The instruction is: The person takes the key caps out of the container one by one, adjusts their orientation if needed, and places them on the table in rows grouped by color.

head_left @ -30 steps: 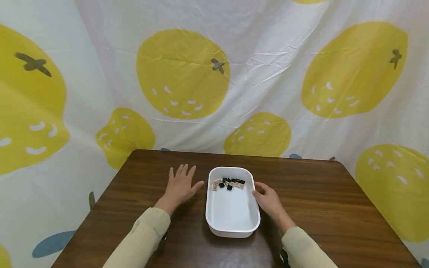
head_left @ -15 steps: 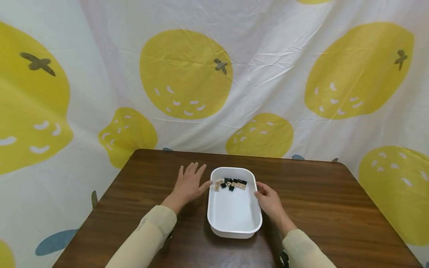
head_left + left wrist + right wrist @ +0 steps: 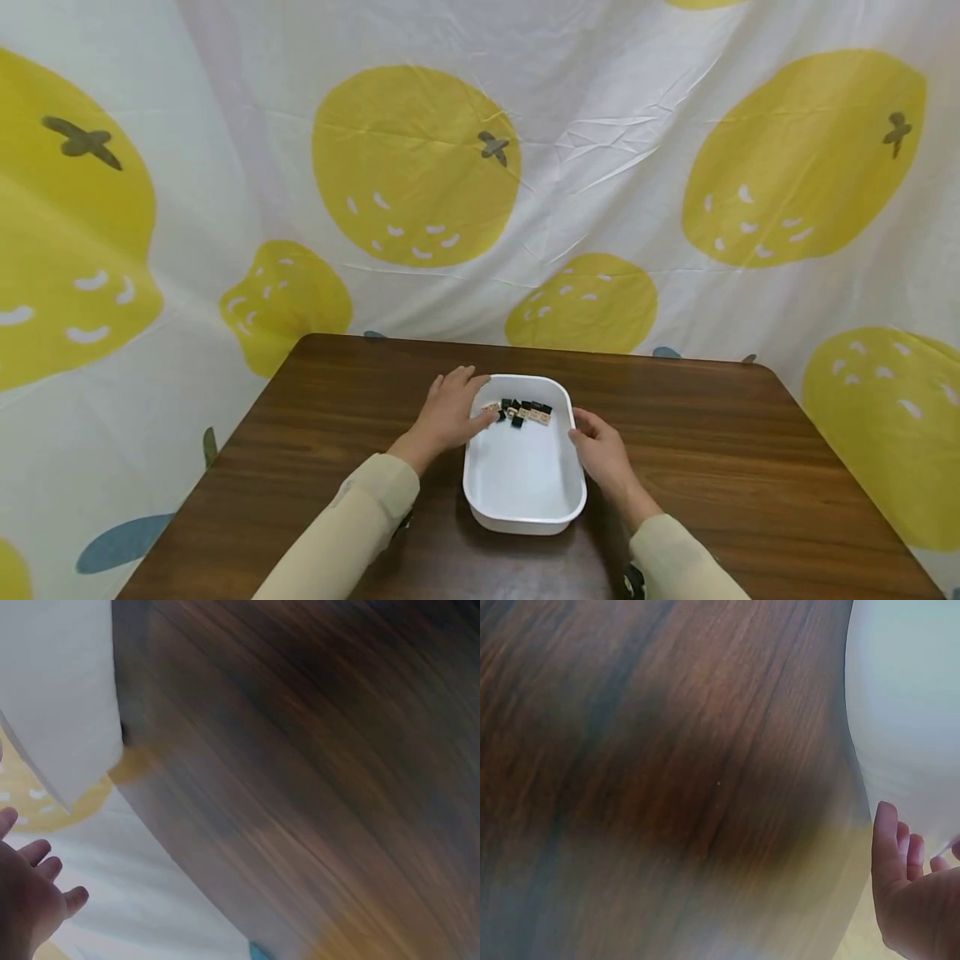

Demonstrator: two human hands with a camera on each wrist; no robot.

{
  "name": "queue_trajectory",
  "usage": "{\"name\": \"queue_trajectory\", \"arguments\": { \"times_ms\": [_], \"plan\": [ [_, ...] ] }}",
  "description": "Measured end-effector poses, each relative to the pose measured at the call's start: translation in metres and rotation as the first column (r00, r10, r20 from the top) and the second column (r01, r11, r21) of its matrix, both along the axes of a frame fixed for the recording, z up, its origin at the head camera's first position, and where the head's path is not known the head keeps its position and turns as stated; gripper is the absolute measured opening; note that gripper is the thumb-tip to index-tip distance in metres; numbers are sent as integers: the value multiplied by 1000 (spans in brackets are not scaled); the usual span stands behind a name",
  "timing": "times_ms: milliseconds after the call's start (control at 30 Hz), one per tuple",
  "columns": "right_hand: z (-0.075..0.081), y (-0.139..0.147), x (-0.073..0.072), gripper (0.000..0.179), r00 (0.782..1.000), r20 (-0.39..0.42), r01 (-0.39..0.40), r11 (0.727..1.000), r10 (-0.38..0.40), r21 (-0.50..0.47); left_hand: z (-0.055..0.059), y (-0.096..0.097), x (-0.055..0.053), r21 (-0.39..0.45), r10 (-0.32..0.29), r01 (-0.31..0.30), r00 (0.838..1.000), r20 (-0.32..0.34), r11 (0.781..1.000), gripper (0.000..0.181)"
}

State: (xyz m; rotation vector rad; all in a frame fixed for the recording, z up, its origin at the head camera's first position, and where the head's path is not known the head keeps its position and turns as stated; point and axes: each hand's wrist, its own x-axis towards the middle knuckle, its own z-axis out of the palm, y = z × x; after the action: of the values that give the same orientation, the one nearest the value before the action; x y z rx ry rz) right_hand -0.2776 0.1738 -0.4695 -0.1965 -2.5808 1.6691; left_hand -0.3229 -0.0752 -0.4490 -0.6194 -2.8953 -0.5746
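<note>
A white rectangular tub (image 3: 522,487) stands on the table, with small beige and black square pieces (image 3: 517,421) gathered at its far end. At its upper left side is my left hand (image 3: 447,414); the thumb reaches over the rim above the pieces and the fingers are spread beyond it. Whether that hand touches the tub I cannot tell. My right hand (image 3: 602,450) holds the tub's right rim, thumb at the edge and fingers along the outer wall. In the right wrist view, the right hand's fingers (image 3: 886,847) curl beside the white wall.
The dark wooden table (image 3: 720,467) extends on both sides of the tub. Behind it hangs a white cloth (image 3: 585,192) printed with yellow lemons.
My left hand has moved right from the bare table to the tub's left rim, its thumb now over the inside. The right hand stays at the right rim.
</note>
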Motion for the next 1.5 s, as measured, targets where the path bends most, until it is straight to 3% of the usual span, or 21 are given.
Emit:
{"name": "queue_trajectory", "arguments": {
  "times_ms": [233, 567, 733, 867, 1133, 1333, 1500],
  "plan": [
    [2, -1, 0, 40, 1000, -13, 6, 1000, -6, 1, 5, 23, -1, 3, -74, 74, 996, -51, 997, 58],
    [1, -3, 2, 39, 999, -28, 35, 999, -35, -1, 2, 50, -1, 156, -137, 136, 991, -7, 978, 54],
    [1, -5, 3, 40, 999, -16, 45, 999, -45, -3, -4, 57, 0, 196, -136, 129, 990, 25, 972, 53],
    [1, -5, 4, 40, 998, -19, 51, 999, -51, 10, -8, 60, 1, 149, -110, 105, 994, 23, 983, 52],
    [1, -5, 4, 40, 997, -29, 69, 998, -69, 7, -13, 69, -1, 25, -2, 1, 998, 60, 1000, 49],
    [1, -4, 5, 41, 998, -18, 67, 998, -67, 2, -19, 75, -4, -68, 91, -88, 995, 39, 994, 26],
    [0, -3, 6, 40, 998, -6, 65, 998, -65, -2, -21, 79, -4, -156, 125, -123, 992, 3, 980, 16]
  ]
}}
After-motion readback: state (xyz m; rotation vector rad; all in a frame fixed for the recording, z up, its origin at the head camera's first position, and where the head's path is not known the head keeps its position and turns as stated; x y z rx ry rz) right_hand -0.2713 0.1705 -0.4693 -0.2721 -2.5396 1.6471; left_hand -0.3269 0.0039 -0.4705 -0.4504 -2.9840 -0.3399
